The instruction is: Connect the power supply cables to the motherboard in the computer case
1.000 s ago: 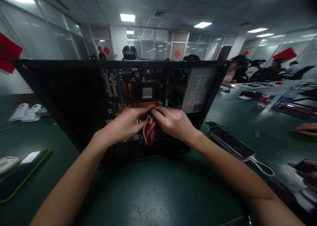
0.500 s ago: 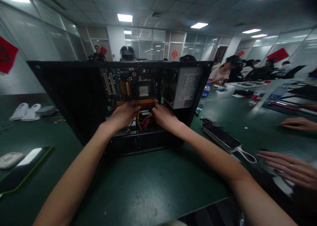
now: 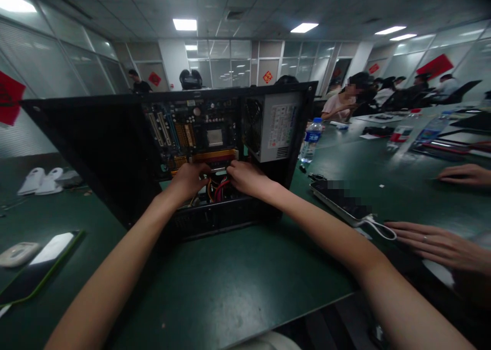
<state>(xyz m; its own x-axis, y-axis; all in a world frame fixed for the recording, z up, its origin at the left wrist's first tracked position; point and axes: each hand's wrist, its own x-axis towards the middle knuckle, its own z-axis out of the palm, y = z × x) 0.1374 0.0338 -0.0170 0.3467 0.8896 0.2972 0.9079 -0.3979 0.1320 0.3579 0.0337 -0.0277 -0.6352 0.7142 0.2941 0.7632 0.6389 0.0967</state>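
The case [image 3: 230, 221] stands open on the green bench [image 3: 215, 283]. Inside it, my left hand [image 3: 187, 182] and right hand [image 3: 245, 178] are at the cables [image 3: 220, 187], just below the board [image 3: 215, 125]; whether either grip is clamped on anything, I cannot tell. A bottle [image 3: 310, 140] stands near the case.

Head view: from above, forward and down, close behind open case [image 3: 245, 219].
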